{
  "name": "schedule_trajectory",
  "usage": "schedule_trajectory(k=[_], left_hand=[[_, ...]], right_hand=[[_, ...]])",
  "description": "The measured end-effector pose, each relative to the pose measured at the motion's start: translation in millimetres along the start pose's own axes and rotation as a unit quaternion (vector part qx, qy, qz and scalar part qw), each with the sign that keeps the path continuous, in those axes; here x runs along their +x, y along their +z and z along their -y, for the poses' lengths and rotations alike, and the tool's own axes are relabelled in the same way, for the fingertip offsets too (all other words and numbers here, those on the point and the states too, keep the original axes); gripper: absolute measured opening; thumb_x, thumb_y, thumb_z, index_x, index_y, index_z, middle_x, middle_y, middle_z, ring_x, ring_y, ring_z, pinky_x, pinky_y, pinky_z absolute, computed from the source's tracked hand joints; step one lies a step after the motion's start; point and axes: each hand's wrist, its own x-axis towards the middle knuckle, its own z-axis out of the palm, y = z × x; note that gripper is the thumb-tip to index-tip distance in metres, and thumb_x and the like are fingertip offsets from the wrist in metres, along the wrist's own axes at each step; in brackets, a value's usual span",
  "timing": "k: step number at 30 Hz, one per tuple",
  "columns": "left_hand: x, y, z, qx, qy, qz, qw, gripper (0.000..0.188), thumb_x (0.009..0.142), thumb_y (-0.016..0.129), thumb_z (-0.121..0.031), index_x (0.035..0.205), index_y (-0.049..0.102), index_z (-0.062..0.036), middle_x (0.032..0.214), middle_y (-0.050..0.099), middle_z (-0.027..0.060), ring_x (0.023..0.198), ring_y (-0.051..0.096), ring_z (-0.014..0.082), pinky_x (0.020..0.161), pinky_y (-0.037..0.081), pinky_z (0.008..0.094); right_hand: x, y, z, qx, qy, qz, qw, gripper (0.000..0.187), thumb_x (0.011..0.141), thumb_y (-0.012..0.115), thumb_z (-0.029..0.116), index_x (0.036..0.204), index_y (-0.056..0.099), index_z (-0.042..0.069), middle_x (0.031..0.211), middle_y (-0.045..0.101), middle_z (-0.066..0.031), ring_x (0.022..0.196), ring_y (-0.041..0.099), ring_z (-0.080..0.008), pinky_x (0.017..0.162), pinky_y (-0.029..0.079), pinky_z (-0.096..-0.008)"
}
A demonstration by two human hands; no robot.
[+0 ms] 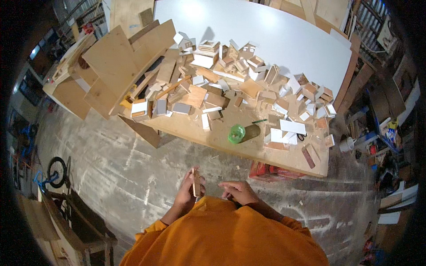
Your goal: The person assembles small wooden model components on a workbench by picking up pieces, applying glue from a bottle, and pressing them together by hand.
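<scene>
My left hand [184,193] is closed around a small flat piece of wood [196,183], held upright on edge in front of my body. To its right, my right hand [242,192] is apart from the wood, fingers curled and index finger reaching left; anything small in the fingertips is too small to make out. Beyond both hands stands a wooden workbench [202,136]. A green translucent tub [236,134] sits near its front edge, with a thin green pencil-like stick [259,121] close by.
Wood offcuts [195,95] and small house-shaped pieces [184,43] crowd the bench. White rectangular boards [293,127] and black-handled scissors [301,137] lie at the right. Large plywood sheets [108,55] lean on the left. Red crates [268,171] stand under the bench's front edge.
</scene>
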Motion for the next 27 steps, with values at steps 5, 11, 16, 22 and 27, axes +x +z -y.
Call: schedule_trajectory(k=[5, 11, 16, 22, 27], left_hand=[[26.7, 7.7, -2.0, -0.034, -0.038, 0.009, 0.999, 0.052, 0.097, 0.038, -0.046, 0.137, 0.037, -0.0126, 0.106, 0.059, 0.0086, 0.072, 0.058, 0.0143, 0.059, 0.042, 0.0259], [48.8, 19.0, -14.4, -0.026, -0.057, 0.080, 0.995, 0.056, 0.094, 0.043, -0.043, 0.139, 0.035, -0.0118, 0.121, 0.054, 0.0082, 0.074, 0.059, 0.0138, 0.060, 0.041, 0.0235], [63.9, 36.9, -20.7, 0.011, -0.033, 0.060, 0.998, 0.060, 0.088, 0.054, -0.037, 0.139, 0.035, -0.0116, 0.124, 0.052, 0.0080, 0.077, 0.058, 0.0136, 0.064, 0.040, 0.0254], [81.5, 38.9, -19.5, 0.010, -0.015, 0.046, 0.999, 0.061, 0.085, 0.057, -0.034, 0.138, 0.037, -0.0117, 0.121, 0.054, 0.0079, 0.077, 0.057, 0.0139, 0.066, 0.041, 0.0259], [92.0, 26.5, -10.2, -0.025, -0.026, 0.026, 0.999, 0.059, 0.084, 0.057, -0.030, 0.137, 0.038, -0.0119, 0.122, 0.054, 0.0079, 0.077, 0.058, 0.0141, 0.066, 0.041, 0.0260]], right_hand=[[5.1, -17.6, -4.9, -0.082, -0.064, -0.051, 0.993, 0.022, 0.089, 0.055, 0.010, 0.107, 0.067, 0.009, 0.082, 0.070, -0.0084, 0.075, 0.067, -0.0189, 0.071, 0.051, -0.0297], [28.7, -47.1, 6.8, -0.138, -0.113, -0.085, 0.980, 0.023, 0.087, 0.057, 0.011, 0.107, 0.066, 0.007, 0.086, 0.069, -0.0091, 0.074, 0.066, -0.0200, 0.069, 0.051, -0.0303], [39.3, -65.9, 29.8, -0.064, -0.078, 0.000, 0.995, 0.026, 0.092, 0.051, 0.011, 0.115, 0.062, 0.005, 0.088, 0.069, -0.0067, 0.069, 0.061, -0.0135, 0.066, 0.050, -0.0283], [31.6, -102.8, 54.9, 0.043, -0.126, 0.108, 0.985, 0.032, 0.097, 0.046, 0.012, 0.128, 0.054, 0.008, 0.087, 0.068, -0.0064, 0.066, 0.058, -0.0091, 0.066, 0.050, -0.0237], [23.2, -117.2, 86.9, 0.045, -0.086, 0.109, 0.989, 0.042, 0.098, 0.045, 0.014, 0.139, 0.039, 0.005, 0.088, 0.067, -0.0105, 0.070, 0.060, -0.0112, 0.066, 0.050, -0.0235]])
